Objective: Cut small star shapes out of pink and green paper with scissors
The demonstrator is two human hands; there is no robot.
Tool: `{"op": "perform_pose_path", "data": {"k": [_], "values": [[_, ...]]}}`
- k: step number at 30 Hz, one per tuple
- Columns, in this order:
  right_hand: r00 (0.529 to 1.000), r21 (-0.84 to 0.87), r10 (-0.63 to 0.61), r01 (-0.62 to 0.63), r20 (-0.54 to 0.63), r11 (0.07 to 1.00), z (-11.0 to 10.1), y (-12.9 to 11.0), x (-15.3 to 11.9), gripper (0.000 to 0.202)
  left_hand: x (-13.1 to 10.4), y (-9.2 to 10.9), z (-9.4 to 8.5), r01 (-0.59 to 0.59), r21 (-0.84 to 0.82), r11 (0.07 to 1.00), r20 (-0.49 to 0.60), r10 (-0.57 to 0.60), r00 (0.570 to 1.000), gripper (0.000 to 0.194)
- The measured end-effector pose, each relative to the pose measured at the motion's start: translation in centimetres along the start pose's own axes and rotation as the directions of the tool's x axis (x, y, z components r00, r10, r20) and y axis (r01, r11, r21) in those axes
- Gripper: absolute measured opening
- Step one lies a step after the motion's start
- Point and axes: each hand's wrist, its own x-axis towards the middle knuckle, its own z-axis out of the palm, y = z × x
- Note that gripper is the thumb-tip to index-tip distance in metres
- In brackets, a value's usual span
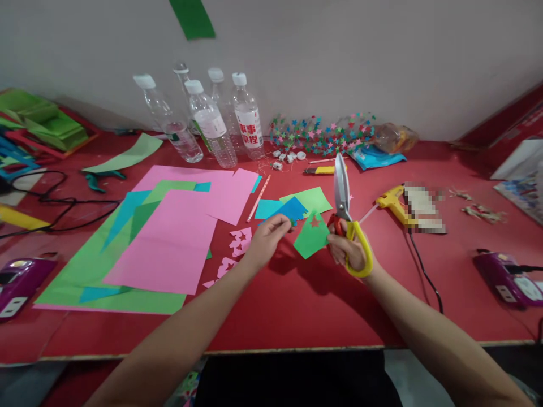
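Note:
My right hand (pixel 350 249) holds scissors (pixel 341 189) with one yellow and one red handle, blades pointing up and together. Between its fingers is also the edge of a green sheet (pixel 311 240) with a star-shaped hole near its top. Left of that sheet, my left hand (pixel 274 234) pinches a small dark green piece (pixel 292 223) at its fingertips; its shape is too small to tell. Blue paper (pixel 288 210) and light green paper (pixel 316 198) lie just behind. Pink scraps with star cutouts (pixel 240 242) rest beside my left forearm.
Large pink sheets (pixel 169 243) over green ones cover the left. Plastic bottles (pixel 250 124) and a star-covered bottle (pixel 322 134) are along the wall. A yellow glue gun (pixel 394 204) lies right, its cord trailing forward. A pencil (pixel 258 198) and yellow cutter (pixel 326 170) are mid-table.

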Motion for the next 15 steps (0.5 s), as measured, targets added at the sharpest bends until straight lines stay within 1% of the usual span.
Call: {"op": "perform_pose_path", "data": {"k": [2, 3, 5, 6, 8, 9, 10, 11, 13, 15], "values": [[0.995, 0.093, -0.061, 0.054, 0.078, 0.994, -0.4, -0.7, 0.3, 0.024, 0.5, -0.1, -0.4, 0.013, 0.110, 0.994, 0.025, -0.015, 1.000, 0.023], [0.993, 0.121, -0.090, 0.080, 0.079, 0.989, -0.6, -1.0, 0.4, 0.025, 0.8, -0.1, -0.5, 0.004, 0.188, 0.982, 0.050, -0.014, 0.999, 0.024], [0.989, 0.151, -0.143, 0.138, 0.022, 0.979, -1.0, -1.5, 0.7, 0.026, 1.4, -0.2, -0.1, -0.057, 0.367, 0.928, 0.129, 0.010, 0.992, 0.025], [0.986, 0.159, -0.163, 0.164, -0.022, 0.974, -1.2, -1.6, 0.9, 0.026, 1.7, -0.2, 0.3, -0.109, 0.456, 0.883, 0.179, 0.029, 0.983, 0.024], [0.980, 0.166, -0.177, 0.190, -0.091, 0.968, -1.8, -1.8, 1.3, 0.026, 2.3, -0.2, 1.4, -0.235, 0.601, 0.764, 0.298, 0.058, 0.953, 0.021], [0.978, 0.171, -0.174, 0.193, -0.119, 0.966, -2.1, -1.8, 1.5, 0.026, 2.6, -0.2, 2.0, -0.311, 0.667, 0.677, 0.358, 0.075, 0.931, 0.021], [0.976, 0.181, -0.166, 0.190, -0.138, 0.965, -2.4, -1.8, 1.7, 0.025, 3.0, -0.1, 2.6, -0.385, 0.725, 0.571, 0.416, 0.082, 0.905, 0.023], [0.975, 0.188, -0.159, 0.187, -0.153, 0.964, -2.6, -1.8, 1.8, 0.026, 3.2, -0.1, 3.2, -0.440, 0.760, 0.478, 0.459, 0.084, 0.884, 0.024], [0.975, 0.198, -0.147, 0.179, -0.168, 0.964, -3.0, -1.7, 2.1, 0.027, 3.7, 0.0, 4.2, -0.497, 0.780, 0.379, 0.507, 0.082, 0.858, 0.027], [0.975, 0.197, -0.139, 0.172, -0.171, 0.965, -3.2, -1.6, 2.2, 0.029, 4.1, 0.0, 5.0, -0.545, 0.781, 0.306, 0.544, 0.096, 0.833, 0.031]]}}
